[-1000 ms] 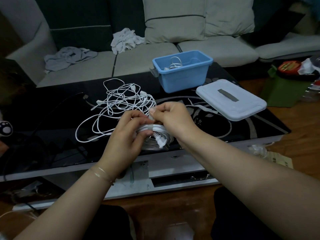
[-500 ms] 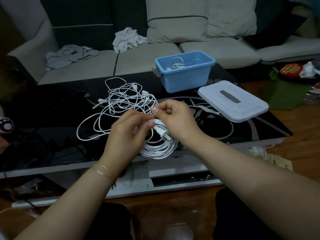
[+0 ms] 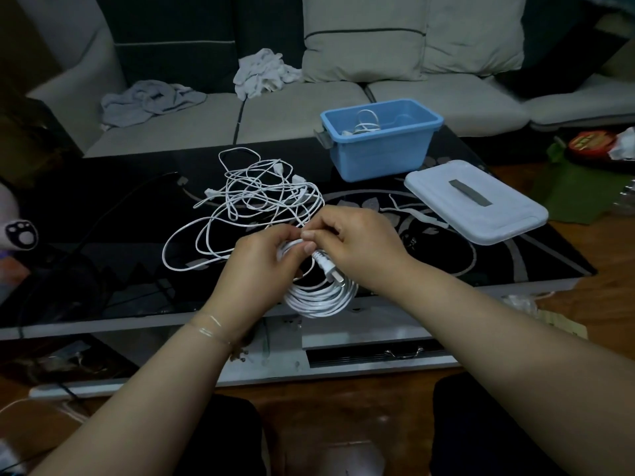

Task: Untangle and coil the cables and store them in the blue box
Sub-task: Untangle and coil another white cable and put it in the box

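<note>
Loose cables [image 3: 254, 204]: a white tangle lying on the dark desk [image 3: 103, 207], left of centre and toward the far edge, well clear of the near edge; several plugs show among the loops.
Left hand [image 3: 256, 269]: over the near edge of the desk, its grip curled round the left side of the coiled cable [image 3: 321, 297], holding the loops together.
Coiled cable: a neat white ring hanging between both hands just above the near edge, its flat face turned toward the camera; the loops bulge down and to the right below the hands.
Plug end [image 3: 328, 269]: lies slantwise across the coil, pointing down and right, just under the right thumb.
Right hand [image 3: 357, 245]: its grip pinches the cable's free end at the top of the coil, fingertips meeting those of the left hand.
Blue box [image 3: 379, 139]: at the far edge of the desk, right of centre, open, with one white cable already inside.
Lid [image 3: 476, 201]: lies flat near the right edge, beside the box.
Key relation: the box sits beyond the coil and a little to the right, so the right hand looks nearer for the drop, likely once the end is tucked.
</note>
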Tool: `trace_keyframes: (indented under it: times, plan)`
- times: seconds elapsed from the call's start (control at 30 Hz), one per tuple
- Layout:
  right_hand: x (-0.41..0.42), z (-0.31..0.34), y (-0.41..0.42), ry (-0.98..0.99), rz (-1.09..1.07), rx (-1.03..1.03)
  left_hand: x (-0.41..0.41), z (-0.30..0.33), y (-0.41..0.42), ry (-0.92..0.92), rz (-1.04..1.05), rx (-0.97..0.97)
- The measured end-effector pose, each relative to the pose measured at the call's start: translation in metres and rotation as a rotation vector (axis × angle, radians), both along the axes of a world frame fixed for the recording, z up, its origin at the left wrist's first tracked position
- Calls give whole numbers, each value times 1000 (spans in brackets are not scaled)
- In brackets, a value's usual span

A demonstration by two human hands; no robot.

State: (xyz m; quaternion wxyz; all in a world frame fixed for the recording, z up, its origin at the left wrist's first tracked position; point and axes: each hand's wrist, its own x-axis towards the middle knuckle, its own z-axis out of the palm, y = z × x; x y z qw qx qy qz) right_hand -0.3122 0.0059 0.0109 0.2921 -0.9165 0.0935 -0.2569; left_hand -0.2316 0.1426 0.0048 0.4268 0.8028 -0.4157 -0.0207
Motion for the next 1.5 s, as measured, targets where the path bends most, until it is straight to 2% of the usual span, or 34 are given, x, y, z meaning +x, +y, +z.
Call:
trace_keyframes:
  times: [0.33, 0.5, 0.67, 0.77, 0.87, 0.97, 1.03, 1.13, 1.2, 1.27, 1.37, 1.5]
  plan:
    - [1, -2, -5, 48, 193, 232, 4, 0, -2, 269, 40, -154]
    - [1, -9, -8, 85, 235, 184, 9, 0, 0, 483, 28, -157]
    - [-7, -6, -9, 253, 227, 109, 13, -1, -1, 755, 25, -138]
    - [-9, -9, -9, 283, 206, 31, 15, 1, -2, 919, 3, -117]
    - [-9, -9, -8, 245, 221, 203, 18, 2, -1, 1002, -47, -115]
    - [-8, -9, -9, 145, 259, 487, 19, 5, -3, 992, -80, -146]
    - [-8, -8, -9, 98, 249, 604, 19, 6, -5, 945, -63, -183]
    - [-6, -7, -11, 164, 182, 740, 18, 3, -7, 846, -12, -249]
    - [-4, -8, -10, 211, 136, 702, 15, 2, -10, 792, 9, -299]
    - [-3, -10, -10, 205, 54, 564, 14, -1, -13, 753, 3, -336]
    - [-4, -9, -8, 180, 3, 393, 14, -7, -17, 671, -29, -289]
    - [-8, -6, -6, 162, 6, 299, 14, -8, -21, 718, -57, -311]
